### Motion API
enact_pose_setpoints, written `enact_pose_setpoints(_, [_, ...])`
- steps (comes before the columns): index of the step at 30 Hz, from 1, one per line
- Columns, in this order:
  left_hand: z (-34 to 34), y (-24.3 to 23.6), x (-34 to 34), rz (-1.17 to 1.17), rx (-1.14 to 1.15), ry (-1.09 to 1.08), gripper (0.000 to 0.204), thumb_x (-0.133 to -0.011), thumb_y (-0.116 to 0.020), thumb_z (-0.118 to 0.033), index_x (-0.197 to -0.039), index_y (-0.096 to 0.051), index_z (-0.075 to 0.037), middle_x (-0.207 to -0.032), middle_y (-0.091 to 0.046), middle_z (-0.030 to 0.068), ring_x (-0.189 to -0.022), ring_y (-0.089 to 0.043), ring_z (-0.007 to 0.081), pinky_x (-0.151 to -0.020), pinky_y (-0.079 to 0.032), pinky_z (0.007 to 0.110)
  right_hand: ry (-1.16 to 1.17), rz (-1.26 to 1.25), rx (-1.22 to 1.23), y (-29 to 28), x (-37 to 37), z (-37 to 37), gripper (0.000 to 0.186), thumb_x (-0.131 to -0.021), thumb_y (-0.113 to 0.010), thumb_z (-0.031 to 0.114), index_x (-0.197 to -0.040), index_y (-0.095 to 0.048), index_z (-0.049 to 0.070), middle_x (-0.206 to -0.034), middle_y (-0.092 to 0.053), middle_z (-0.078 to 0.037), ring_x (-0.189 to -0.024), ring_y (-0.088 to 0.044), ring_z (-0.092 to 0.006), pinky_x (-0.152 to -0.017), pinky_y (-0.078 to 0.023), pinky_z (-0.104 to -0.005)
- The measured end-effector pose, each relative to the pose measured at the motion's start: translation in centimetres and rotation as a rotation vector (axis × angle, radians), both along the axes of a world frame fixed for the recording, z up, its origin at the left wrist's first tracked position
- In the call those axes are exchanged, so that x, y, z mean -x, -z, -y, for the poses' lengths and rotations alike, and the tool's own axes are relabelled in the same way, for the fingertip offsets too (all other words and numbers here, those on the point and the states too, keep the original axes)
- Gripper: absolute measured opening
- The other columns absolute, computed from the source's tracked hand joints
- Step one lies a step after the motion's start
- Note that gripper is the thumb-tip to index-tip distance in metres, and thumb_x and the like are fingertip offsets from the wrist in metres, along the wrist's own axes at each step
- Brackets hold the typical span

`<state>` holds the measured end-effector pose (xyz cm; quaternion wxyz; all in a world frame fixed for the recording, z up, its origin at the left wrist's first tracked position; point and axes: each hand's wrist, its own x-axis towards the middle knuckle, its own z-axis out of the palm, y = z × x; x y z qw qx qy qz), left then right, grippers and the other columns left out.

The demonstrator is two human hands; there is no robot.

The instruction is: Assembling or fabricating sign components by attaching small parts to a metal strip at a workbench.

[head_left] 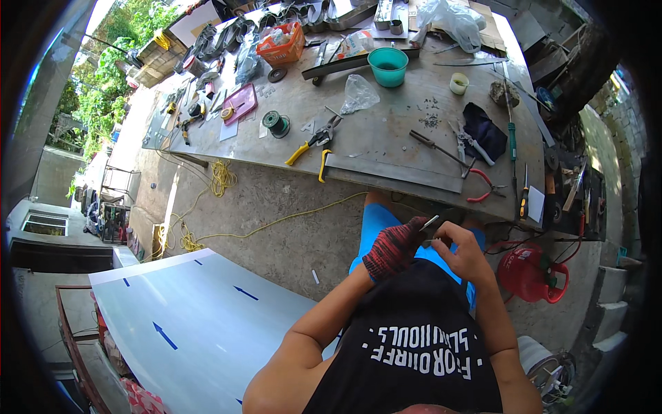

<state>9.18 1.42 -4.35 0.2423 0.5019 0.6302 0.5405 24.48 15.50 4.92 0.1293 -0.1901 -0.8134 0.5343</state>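
Note:
My left hand (396,250), in a red and black knit glove, is closed around a small, thin, light-coloured metal piece (431,221) whose tip sticks out past the fingers. Close beside it, my bare right hand (463,257) has its thumb and fingers pinched together; whatever sits between them is too small to name. Both hands are over my lap, just off the bench's near edge. On the metal bench (393,148) ahead lie yellow-handled tin snips (316,141), a long flat metal strip (393,172), red-handled pliers (487,186) and a dark rod-like tool (441,148).
A teal bowl (388,67), an orange basket (281,43), a green wire spool (276,124) and a dark cloth (487,132) rest on the bench. A red gas cylinder (527,274) stands at right. A large pale sheet (207,303) lies at left; a yellow cord (276,226) crosses the floor.

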Motion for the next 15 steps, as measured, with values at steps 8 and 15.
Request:
enact_pose_setpoints(8, [0.0, -0.5, 0.4, -0.076, 0.044, 0.001, 0.052, -0.088, -0.067, -0.004, -0.138, -0.053, -0.013, -0.078, -0.066, 0.0149, -0.070, -0.067, 0.0375, -0.058, -0.051, 0.045, 0.045, -0.002, 0.038, -0.6, 0.1, 0.0, 0.033, -0.095, -0.070, 0.030, -0.089, -0.064, -0.002, -0.079, -0.062, -0.012, -0.072, -0.061, -0.0245, -0.066, -0.047, -0.0355])
enact_pose_setpoints(15, [0.1, -3.1, 0.5, 0.308, 0.422, 0.075, 0.032, -0.103, -0.057, -0.006, -0.136, -0.059, -0.005, -0.117, -0.066, 0.0043, -0.108, -0.062, 0.0114, -0.095, -0.049, 0.027, -0.038, -0.018, 0.034, 0.1, 0.0, -0.3, 0.039, -0.097, -0.069, 0.037, -0.093, -0.064, -0.002, -0.083, -0.063, -0.010, -0.072, -0.060, -0.0183, -0.068, -0.050, -0.0322])
